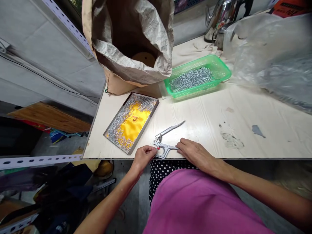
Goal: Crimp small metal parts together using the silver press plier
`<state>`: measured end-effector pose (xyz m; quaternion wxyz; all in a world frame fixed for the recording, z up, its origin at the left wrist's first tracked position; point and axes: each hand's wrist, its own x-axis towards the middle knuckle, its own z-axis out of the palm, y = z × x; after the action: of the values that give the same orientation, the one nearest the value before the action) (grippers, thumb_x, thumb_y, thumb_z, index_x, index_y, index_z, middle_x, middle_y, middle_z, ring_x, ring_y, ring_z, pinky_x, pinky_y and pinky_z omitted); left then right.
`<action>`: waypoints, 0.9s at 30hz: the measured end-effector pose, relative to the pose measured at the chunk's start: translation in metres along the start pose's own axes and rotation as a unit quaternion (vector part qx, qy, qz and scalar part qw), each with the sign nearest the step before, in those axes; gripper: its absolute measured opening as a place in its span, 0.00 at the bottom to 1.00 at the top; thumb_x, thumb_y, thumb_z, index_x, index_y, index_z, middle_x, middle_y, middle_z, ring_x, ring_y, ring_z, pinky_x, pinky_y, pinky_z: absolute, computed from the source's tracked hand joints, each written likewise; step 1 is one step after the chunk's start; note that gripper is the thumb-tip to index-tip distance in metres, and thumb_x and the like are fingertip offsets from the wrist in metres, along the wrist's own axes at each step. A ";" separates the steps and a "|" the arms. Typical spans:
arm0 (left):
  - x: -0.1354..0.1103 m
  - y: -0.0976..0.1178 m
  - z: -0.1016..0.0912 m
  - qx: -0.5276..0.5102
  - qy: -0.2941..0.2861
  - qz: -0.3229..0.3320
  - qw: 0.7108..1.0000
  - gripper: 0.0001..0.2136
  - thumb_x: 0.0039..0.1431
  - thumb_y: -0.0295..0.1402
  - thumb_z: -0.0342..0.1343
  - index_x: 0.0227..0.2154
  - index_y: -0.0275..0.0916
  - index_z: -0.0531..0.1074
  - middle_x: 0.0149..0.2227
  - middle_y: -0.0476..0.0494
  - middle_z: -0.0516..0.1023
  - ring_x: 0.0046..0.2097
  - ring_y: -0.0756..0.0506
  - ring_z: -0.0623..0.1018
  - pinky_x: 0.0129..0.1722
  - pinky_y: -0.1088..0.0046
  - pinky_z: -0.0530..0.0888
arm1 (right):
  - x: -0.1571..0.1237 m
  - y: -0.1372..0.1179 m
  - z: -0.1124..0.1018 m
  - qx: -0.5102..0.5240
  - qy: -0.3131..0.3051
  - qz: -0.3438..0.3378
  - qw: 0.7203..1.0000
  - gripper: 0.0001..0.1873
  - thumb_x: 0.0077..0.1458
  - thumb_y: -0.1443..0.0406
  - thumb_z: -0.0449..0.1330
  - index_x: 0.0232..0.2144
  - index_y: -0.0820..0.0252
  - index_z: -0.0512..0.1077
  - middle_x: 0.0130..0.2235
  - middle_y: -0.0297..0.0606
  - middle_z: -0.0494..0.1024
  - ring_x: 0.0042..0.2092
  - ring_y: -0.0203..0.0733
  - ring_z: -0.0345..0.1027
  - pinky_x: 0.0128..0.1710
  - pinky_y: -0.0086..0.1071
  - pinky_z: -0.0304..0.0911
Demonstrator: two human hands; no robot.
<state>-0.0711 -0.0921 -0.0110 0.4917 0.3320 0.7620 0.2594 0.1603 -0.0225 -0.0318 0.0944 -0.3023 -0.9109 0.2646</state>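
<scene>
Grey metal snap-fastener-style pliers (165,149) lie at the table's front edge, their handles spread apart, with a spring and a small red part near the jaws. My left hand (145,157) is closed in a pinch right beside the jaws; whatever is between its fingertips is too small to make out. The fingers of my right hand (193,151) close on the end of the lower handle. Just beyond my left hand rests a shallow tray (142,136) with a yellow bottom, holding many small silvery metal pieces.
A green plastic basket (195,92) of similar metal pieces stands farther back. Behind the tray is a large open paper sack (119,83). A clear plastic bag (273,55) spreads over the right side, near a metal kettle (218,19). The table (202,113) ends just before my body.
</scene>
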 end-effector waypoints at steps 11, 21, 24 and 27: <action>0.007 0.014 0.000 0.053 -0.068 -0.078 0.993 0.14 0.46 0.42 0.65 0.26 0.35 0.72 0.16 0.58 0.65 0.16 0.56 0.60 0.14 0.80 0.55 | -0.001 -0.001 0.008 -0.030 0.003 0.024 0.999 0.05 0.63 0.71 0.54 0.34 0.61 0.68 0.36 0.38 0.71 0.34 0.38 0.64 0.32 0.31 0.55; 0.014 0.030 -0.008 0.109 -0.111 -0.103 0.982 0.09 0.49 0.34 0.60 0.20 0.37 0.68 0.13 0.56 0.65 0.16 0.55 0.66 0.16 0.82 0.62 | -0.001 -0.004 0.009 -0.065 0.002 0.030 0.997 0.08 0.60 0.75 0.51 0.35 0.61 0.68 0.37 0.38 0.71 0.34 0.39 0.64 0.31 0.32 0.52; 0.019 0.038 -0.009 0.154 -0.140 -0.095 0.974 0.09 0.47 0.33 0.60 0.19 0.37 0.67 0.13 0.56 0.66 0.15 0.55 0.66 0.17 0.82 0.63 | -0.001 -0.003 0.010 -0.069 0.008 0.026 0.997 0.08 0.60 0.75 0.51 0.35 0.61 0.68 0.37 0.38 0.71 0.33 0.39 0.63 0.31 0.32 0.51; 0.026 0.045 -0.009 0.202 -0.173 -0.084 0.960 0.08 0.47 0.32 0.59 0.18 0.37 0.68 0.12 0.55 0.67 0.15 0.54 0.67 0.17 0.81 0.64 | -0.002 -0.002 0.012 -0.076 0.007 0.027 0.997 0.09 0.60 0.75 0.50 0.34 0.61 0.67 0.37 0.38 0.71 0.33 0.39 0.63 0.31 0.33 0.51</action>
<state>-0.0757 -0.0444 0.0099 0.5588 0.3991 0.7270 -0.0040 0.1564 -0.0302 -0.0407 0.0700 -0.3350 -0.9191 0.1950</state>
